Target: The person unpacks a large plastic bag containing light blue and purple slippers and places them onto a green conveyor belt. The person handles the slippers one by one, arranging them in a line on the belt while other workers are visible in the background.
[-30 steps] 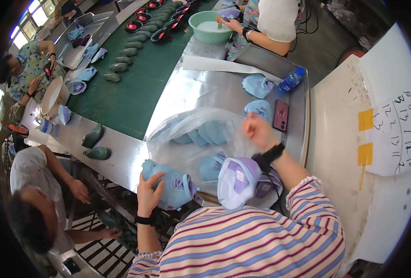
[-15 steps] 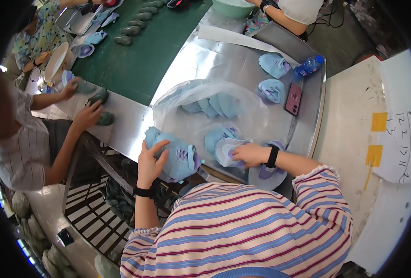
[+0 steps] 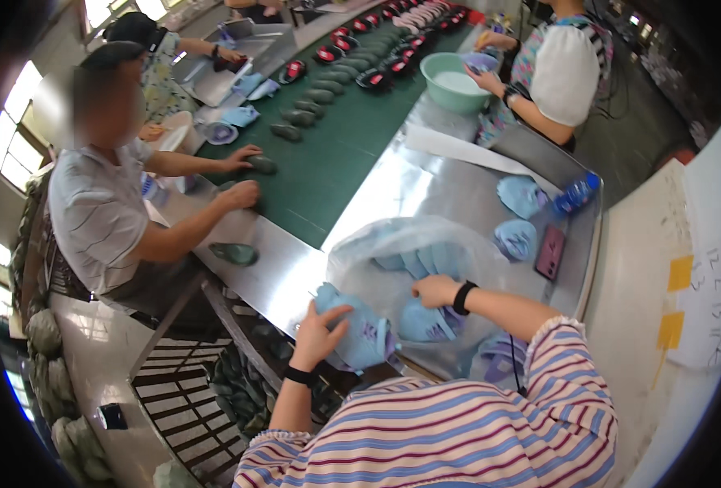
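Light blue shoe uppers with purple laces lie in front of me on the metal table (image 3: 377, 183). My left hand (image 3: 315, 337), thumb and forefinger spread apart, rests on the edge of one shoe upper (image 3: 360, 335). My right hand (image 3: 439, 291) is closed just above the far edge of a second upper (image 3: 424, 324); anything between its fingers is hidden. Behind that upper, a clear plastic bag (image 3: 356, 244) holds several more blue uppers (image 3: 426, 262). A purple and pale blue piece (image 3: 497, 358) lies by my right forearm, partly covered.
Two folded uppers (image 3: 515, 238), a phone (image 3: 549, 252) and a blue bottle (image 3: 576, 193) lie at the right. A green belt (image 3: 295, 191) carries rows of shoes. At left, a co-worker's hand (image 3: 246, 156) touches a dark green shoe (image 3: 261, 165). A crate (image 3: 185, 370) stands below.
The view has tilted up, showing more of the room. My right hand has come off the upper's pale inside and moved to its far edge. The left co-worker's hands have moved over the belt.
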`<action>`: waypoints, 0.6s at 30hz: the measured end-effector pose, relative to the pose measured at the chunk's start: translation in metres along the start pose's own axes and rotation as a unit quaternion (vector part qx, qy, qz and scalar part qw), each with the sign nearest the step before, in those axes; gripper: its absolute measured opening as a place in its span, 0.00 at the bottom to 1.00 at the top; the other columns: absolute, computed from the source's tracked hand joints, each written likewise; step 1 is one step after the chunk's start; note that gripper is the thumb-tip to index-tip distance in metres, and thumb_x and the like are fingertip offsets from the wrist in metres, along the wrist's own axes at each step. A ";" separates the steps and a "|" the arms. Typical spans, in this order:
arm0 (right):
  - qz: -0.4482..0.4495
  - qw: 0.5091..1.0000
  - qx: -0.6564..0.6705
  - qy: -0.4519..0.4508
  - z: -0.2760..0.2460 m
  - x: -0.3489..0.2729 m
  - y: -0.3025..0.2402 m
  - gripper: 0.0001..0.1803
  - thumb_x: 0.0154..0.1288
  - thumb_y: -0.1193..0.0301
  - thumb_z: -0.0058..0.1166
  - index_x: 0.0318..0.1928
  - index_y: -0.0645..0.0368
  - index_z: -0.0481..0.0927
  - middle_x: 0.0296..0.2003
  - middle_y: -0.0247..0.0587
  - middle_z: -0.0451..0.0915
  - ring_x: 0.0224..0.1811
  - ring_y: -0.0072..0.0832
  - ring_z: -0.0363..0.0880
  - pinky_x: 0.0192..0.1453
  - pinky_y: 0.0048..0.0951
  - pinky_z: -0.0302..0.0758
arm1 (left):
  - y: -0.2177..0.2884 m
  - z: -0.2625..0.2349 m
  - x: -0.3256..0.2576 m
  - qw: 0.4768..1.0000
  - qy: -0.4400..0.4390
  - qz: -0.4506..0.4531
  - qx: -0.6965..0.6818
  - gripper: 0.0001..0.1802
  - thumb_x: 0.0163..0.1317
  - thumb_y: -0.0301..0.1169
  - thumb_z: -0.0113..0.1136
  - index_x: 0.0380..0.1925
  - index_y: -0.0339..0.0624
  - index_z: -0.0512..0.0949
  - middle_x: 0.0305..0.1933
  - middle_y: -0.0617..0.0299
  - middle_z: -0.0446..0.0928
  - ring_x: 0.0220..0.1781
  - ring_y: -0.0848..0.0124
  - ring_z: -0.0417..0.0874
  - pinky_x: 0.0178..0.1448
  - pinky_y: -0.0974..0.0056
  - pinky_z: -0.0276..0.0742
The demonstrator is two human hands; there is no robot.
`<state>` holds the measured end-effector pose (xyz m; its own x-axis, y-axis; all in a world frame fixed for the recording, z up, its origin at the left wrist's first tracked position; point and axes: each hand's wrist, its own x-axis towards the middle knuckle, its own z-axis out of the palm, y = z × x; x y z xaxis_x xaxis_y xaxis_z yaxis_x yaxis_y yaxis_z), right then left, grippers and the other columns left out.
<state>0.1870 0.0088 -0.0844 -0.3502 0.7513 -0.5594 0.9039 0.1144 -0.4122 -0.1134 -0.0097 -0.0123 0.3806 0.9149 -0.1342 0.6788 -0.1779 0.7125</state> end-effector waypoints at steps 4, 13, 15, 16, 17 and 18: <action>-0.096 0.968 -0.156 -0.170 0.030 0.033 0.006 0.23 0.55 0.53 0.49 0.48 0.51 0.77 0.54 0.48 0.71 0.57 0.50 0.66 0.53 0.48 0.69 | -0.005 0.003 0.002 1.000 -0.014 -0.014 -0.009 0.16 0.53 0.41 0.57 0.44 0.64 0.79 0.52 0.28 0.64 0.50 0.42 0.73 0.52 0.54 0.72; -0.098 0.985 -0.073 -0.119 0.037 -0.018 0.007 0.38 0.47 0.39 0.53 0.59 0.39 0.68 0.59 0.53 0.63 0.61 0.49 0.61 0.59 0.57 0.58 | -0.003 0.002 0.004 1.000 -0.013 -0.007 0.003 0.16 0.53 0.42 0.57 0.44 0.67 0.79 0.53 0.27 0.64 0.50 0.41 0.73 0.53 0.54 0.72; -0.084 0.991 0.015 -0.105 0.046 -0.015 0.021 0.35 0.49 0.40 0.52 0.57 0.40 0.70 0.56 0.52 0.68 0.60 0.47 0.63 0.58 0.53 0.60 | -0.002 0.004 0.004 1.000 -0.014 -0.008 0.001 0.16 0.53 0.42 0.57 0.44 0.67 0.79 0.52 0.27 0.64 0.50 0.41 0.73 0.53 0.54 0.72; -0.090 0.990 -0.037 -0.101 0.054 -0.017 0.027 0.35 0.49 0.40 0.52 0.56 0.41 0.70 0.54 0.50 0.69 0.59 0.46 0.64 0.57 0.52 0.62 | -0.003 0.004 0.005 1.000 -0.011 -0.006 0.001 0.16 0.52 0.42 0.57 0.44 0.67 0.79 0.52 0.26 0.64 0.50 0.41 0.73 0.53 0.54 0.72; -0.098 0.987 -0.088 -0.097 0.051 -0.026 0.017 0.35 0.49 0.40 0.52 0.54 0.43 0.71 0.52 0.48 0.71 0.58 0.45 0.65 0.56 0.50 0.64 | -0.004 0.004 0.005 1.000 -0.009 -0.005 0.002 0.16 0.52 0.42 0.57 0.43 0.67 0.79 0.52 0.26 0.64 0.50 0.41 0.73 0.53 0.54 0.72; -0.106 0.980 -0.138 -0.093 0.050 -0.031 0.011 0.34 0.49 0.40 0.52 0.53 0.45 0.72 0.50 0.46 0.73 0.57 0.44 0.65 0.55 0.48 0.65 | -0.004 0.004 0.005 1.000 -0.008 -0.004 -0.001 0.16 0.52 0.41 0.57 0.43 0.67 0.79 0.52 0.26 0.64 0.50 0.40 0.73 0.53 0.54 0.72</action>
<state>0.1956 -0.0457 -0.1074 -0.5529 0.5633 -0.6140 0.8291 0.4453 -0.3380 -0.1117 -0.0063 -0.0181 0.3846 0.9105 -0.1515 0.6811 -0.1692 0.7124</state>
